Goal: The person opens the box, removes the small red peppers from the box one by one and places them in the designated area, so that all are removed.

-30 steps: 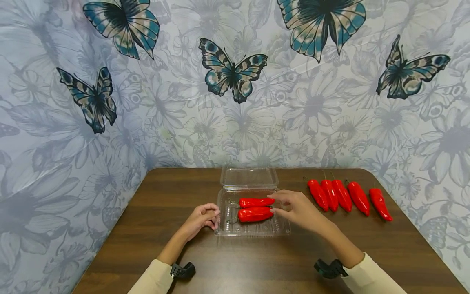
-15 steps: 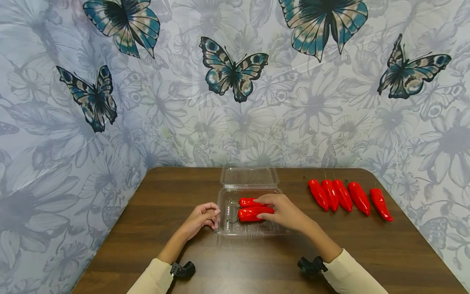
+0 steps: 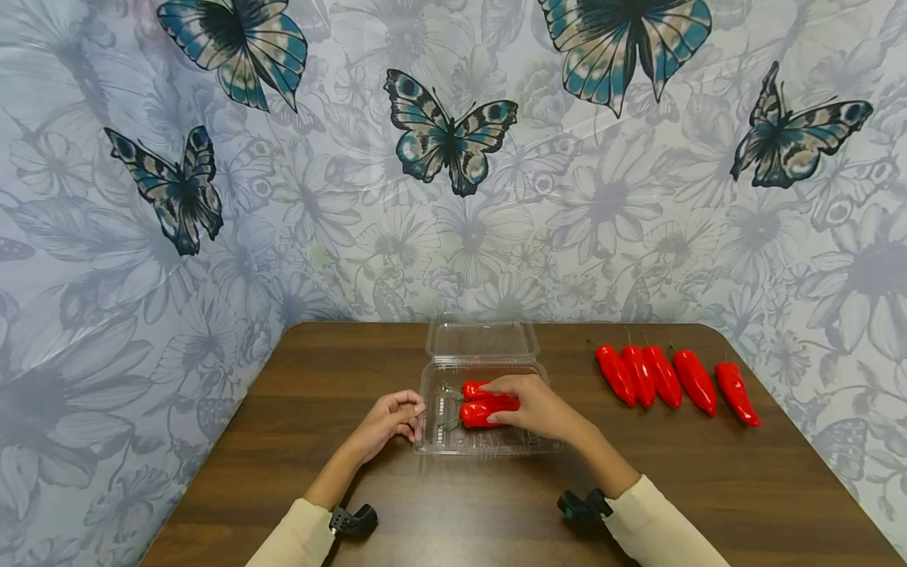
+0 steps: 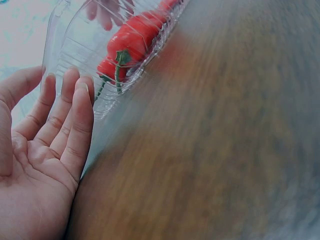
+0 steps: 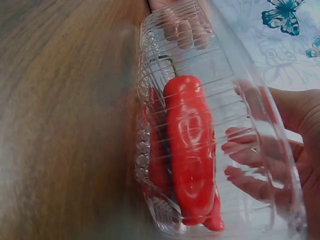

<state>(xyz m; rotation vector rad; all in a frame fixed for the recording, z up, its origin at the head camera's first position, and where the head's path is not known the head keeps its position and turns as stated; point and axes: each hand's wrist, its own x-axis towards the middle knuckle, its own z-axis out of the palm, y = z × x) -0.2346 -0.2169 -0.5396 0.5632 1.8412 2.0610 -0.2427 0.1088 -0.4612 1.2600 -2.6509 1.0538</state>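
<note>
Two red chili peppers lie side by side in a clear plastic clamshell container (image 3: 432, 445), stems to the left. The near pepper (image 3: 475, 414) hides part of the far pepper (image 3: 471, 389). My left hand (image 3: 386, 425) touches the container's left side; in the left wrist view its fingers (image 4: 75, 135) are relaxed against the wall. Over the right part of the two peppers is my right hand (image 3: 534, 405), thumb toward the near one and fingers toward the far one. Through the wall in the right wrist view, its fingertips (image 5: 232, 145) appear spread and apart from the near pepper.
A row of several red chili peppers (image 3: 662, 378) lies on the brown table (image 3: 340, 354) at the right. The container's lid (image 3: 482, 341) stands raised at the back, near the butterfly-patterned wall (image 3: 298, 213).
My right hand has moved left over the two peppers, from their right tips toward the middle, covering more of them. The left hand and the container have stayed in place.
</note>
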